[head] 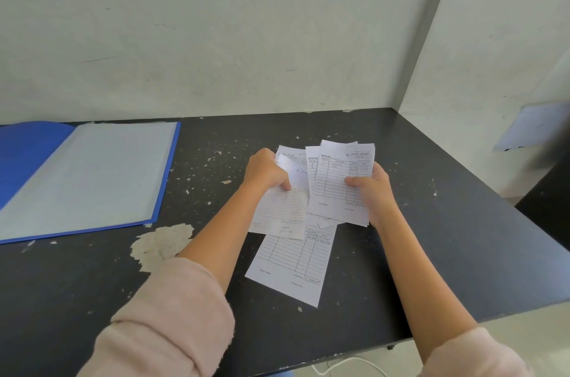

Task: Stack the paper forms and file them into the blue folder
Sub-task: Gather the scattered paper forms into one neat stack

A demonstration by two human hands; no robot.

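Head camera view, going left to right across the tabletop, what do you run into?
Open blue folder → patch of peeled paint → left hand gripping a crumpled form → right hand holding a stack of forms → bare right end of the black table.

Both arms reach forward, bare below pink sleeves pushed up near the elbows. The left hand (266,174) is curled with its fingers bent down and pinching. The right hand (371,188) grips with its thumb lying across the front.
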